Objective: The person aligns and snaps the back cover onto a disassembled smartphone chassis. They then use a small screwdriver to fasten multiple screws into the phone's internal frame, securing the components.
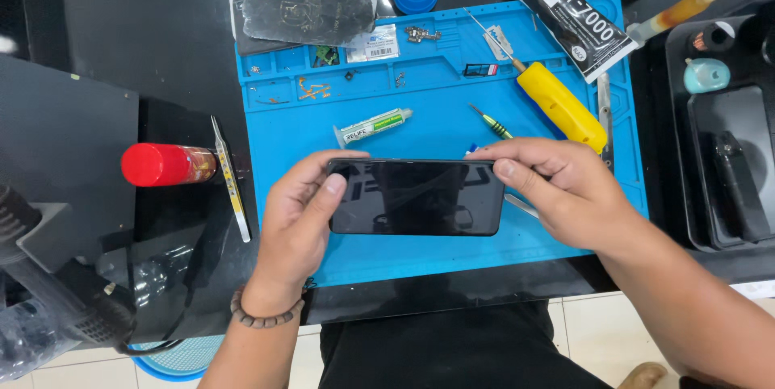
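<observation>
A black smartphone (416, 198) with a dark screen lies sideways just above a blue work mat (355, 119). My left hand (297, 223) grips its left end, thumb pressed on the glass. My right hand (565, 191) holds the right end, thumb on the top right corner. A thin metal tool (521, 206) pokes out under my right hand. A beaded bracelet sits on my left wrist.
On the mat lie a yellow-handled blade tool (557, 102), a small green screwdriver (491, 123), a small white tube (373, 127) and loose screws. A large glue tube (573, 18), a red-capped can (165, 165), tweezers (230, 179), a removed black panel (307, 10) and a black tray (726, 147) surround it.
</observation>
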